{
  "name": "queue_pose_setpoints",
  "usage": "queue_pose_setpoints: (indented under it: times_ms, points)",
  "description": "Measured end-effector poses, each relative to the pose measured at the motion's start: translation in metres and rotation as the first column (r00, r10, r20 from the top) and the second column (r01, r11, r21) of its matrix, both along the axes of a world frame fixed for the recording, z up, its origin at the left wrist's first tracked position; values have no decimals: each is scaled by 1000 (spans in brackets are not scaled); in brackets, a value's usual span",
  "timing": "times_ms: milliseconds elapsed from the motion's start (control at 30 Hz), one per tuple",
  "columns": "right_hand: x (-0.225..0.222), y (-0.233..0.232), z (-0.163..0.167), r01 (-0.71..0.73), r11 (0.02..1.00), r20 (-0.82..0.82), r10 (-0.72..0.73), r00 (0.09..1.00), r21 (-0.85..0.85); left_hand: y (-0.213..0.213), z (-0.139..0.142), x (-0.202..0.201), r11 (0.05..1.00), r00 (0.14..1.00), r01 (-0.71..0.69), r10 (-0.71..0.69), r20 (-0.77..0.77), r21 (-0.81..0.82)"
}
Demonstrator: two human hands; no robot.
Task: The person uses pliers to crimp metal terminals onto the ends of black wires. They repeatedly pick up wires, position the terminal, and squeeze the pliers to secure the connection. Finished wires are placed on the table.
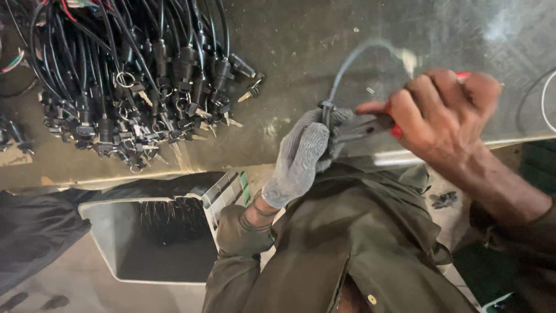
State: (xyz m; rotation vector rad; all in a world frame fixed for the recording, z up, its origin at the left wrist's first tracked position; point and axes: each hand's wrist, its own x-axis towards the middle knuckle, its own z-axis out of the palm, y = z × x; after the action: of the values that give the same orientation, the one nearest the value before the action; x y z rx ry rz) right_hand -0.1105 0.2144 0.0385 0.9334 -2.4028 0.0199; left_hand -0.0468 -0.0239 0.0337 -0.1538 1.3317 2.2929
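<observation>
Our left hand (301, 153), in a grey knit glove, is closed around the end of a grey cable (347, 64), pinching it just where a small black fitting (328, 110) sits on it. Our bare right hand (440, 110) is wrapped shut around the red handles of a pair of pliers (370, 124), whose dark nose points at that fitting and seems to touch it, though motion blur keeps us from telling whether the tips have closed on it. The cable loops up and away over the scuffed metal table (301, 46), just above its near edge.

To do this well, we judge, we should keep the gloved grip close to the fitting so the cable cannot twist, bring the pliers in square to it, and squeeze steadily instead of jerking, with the gloved fingertips kept out of the bite.

Well apart on the left of the table lies a big pile of black cables with keys and connectors (139, 81). Below the table edge stands a grey plastic bin (110, 255), with more dark cables inside.
</observation>
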Motion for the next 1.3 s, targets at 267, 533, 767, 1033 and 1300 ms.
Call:
queue_pose_setpoints:
  times_ms: [267,533,767,1033,1300]
  points:
    - [22,-4,-4,72,983,419,5,908,-167,-3,-2,6,942,953,-64,-40,-299,-331]
    - [17,-9,5,21,1000,422,-21,907,4,-8,-7,7,891,884,-36,-183,-431,-452]
    - [25,-8,-6,91,996,879,-33,475,-11,-13,-21,1,778,679,-198,-330,-656,-597]
    - [11,10,-39,123,991,708,-56,704,-43,0,-29,8,965,907,-182,92,-411,-187]
    - [22,-20,-31,288,780,697,248,672,-555,7,-23,-10,919,979,-166,196,-50,356]
